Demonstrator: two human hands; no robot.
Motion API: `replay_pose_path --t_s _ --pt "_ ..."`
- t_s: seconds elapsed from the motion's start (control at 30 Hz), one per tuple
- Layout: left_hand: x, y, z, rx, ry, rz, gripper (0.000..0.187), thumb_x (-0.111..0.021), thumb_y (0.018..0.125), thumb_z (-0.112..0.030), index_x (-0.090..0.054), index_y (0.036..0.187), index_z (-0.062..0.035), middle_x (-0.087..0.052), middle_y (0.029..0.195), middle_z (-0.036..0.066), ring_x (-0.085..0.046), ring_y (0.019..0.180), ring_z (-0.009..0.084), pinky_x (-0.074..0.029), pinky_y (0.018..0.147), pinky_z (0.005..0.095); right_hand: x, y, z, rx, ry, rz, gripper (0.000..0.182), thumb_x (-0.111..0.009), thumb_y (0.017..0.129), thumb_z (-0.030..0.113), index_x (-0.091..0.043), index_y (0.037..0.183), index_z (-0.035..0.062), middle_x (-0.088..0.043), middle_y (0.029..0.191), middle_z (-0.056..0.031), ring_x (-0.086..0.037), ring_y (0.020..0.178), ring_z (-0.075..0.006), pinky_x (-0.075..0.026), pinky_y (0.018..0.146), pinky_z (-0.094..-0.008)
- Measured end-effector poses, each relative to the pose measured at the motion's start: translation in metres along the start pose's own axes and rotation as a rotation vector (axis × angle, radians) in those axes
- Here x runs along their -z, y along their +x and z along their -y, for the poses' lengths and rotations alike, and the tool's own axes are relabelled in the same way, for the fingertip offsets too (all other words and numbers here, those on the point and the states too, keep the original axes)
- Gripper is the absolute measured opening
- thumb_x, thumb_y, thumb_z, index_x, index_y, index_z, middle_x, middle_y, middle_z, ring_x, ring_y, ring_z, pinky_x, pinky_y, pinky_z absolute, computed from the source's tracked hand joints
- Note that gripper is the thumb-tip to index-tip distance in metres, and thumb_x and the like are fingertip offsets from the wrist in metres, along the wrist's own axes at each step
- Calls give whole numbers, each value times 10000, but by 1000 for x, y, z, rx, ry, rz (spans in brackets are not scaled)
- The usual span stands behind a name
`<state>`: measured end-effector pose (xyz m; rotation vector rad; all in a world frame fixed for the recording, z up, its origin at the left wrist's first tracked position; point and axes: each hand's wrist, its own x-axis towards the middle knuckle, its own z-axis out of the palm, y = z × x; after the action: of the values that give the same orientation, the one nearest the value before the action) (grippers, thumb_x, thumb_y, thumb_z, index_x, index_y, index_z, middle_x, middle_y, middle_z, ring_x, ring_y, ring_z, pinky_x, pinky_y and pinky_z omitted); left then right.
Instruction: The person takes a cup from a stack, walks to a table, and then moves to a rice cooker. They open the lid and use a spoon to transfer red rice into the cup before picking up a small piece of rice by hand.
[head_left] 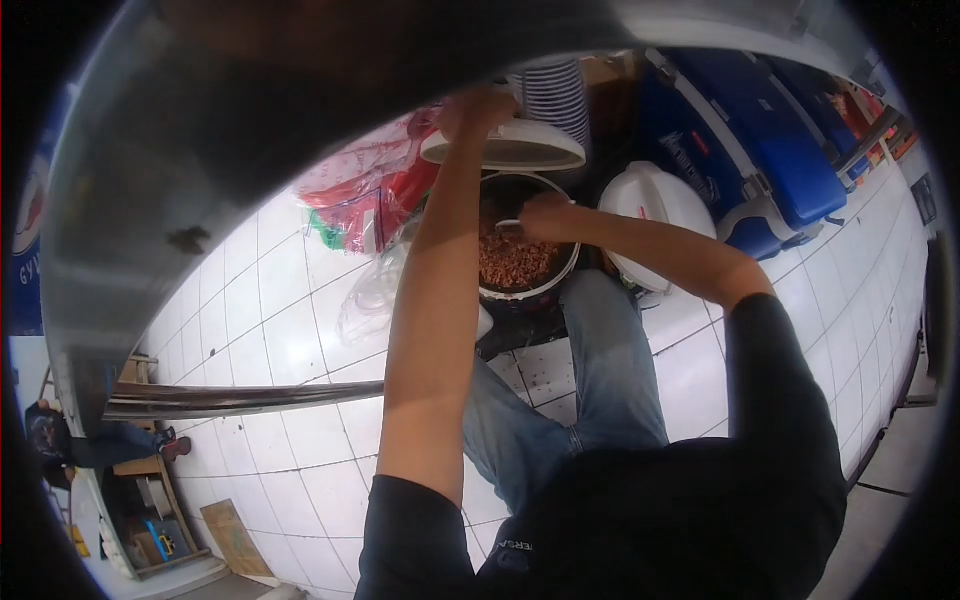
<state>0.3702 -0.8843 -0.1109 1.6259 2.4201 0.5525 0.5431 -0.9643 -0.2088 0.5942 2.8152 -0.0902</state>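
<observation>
Reaching up and forward, my left hand [478,112] is closed on the edge of a white round lid [530,146], which is raised and tilted behind a bucket. The white-rimmed bucket [574,262] stands in front of my knees and holds small reddish-brown pieces [512,262]. My right hand [545,217] is inside the bucket's opening, closed around a small pale scoop or cup [509,224] just above the pieces. Its fingertips are partly hidden.
A second white lidded bucket [655,210] stands to the right, beside blue coolers [740,130]. Stacked containers [553,95] rise behind the lid. Red and clear plastic bags [370,185] lie left. A person [90,443] is at the far left, near a wooden shelf [165,515].
</observation>
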Motion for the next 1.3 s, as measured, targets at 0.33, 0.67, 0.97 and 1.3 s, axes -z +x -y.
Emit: replay_pose_path --t_s 0.33,0.67,0.97,1.3 --pt "50 -57 -30 108 -73 51 535 -683 695 -397 -693 1144 -108 -672 1185 127 -632 1124 302 -471 956 429 -17 28 -16 -263 234 -245 206 -623 801 111 -677 941 -31 -688 935 -231 -687 886 -368 -551 737 -463" --pt "34 -44 -11 -150 35 -123 571 -611 753 -602 -708 1070 -138 -691 943 73 -626 997 246 -418 944 537 -24 76 -7 -346 443 -150 287 -571 831 175 -699 984 -32 -672 1053 -245 -667 967 -385 -525 812 -479" --pt "43 -41 -16 44 -76 127 641 -663 689 -495 -639 1242 -172 -631 1258 118 -589 1177 311 -458 961 445 -6 56 7 -350 656 -230 263 -573 827 161 -701 913 -51 -672 1000 -267 -675 934 -385 -522 801 -478" --pt "71 -83 -36 42 -35 107 561 -655 724 -497 -701 1126 -108 -668 1174 157 -633 1113 304 -496 921 435 -50 18 2 -518 791 -405 330 -477 878 196 -668 972 -56 -624 1067 -313 -619 1015 -438 -486 892 -504"
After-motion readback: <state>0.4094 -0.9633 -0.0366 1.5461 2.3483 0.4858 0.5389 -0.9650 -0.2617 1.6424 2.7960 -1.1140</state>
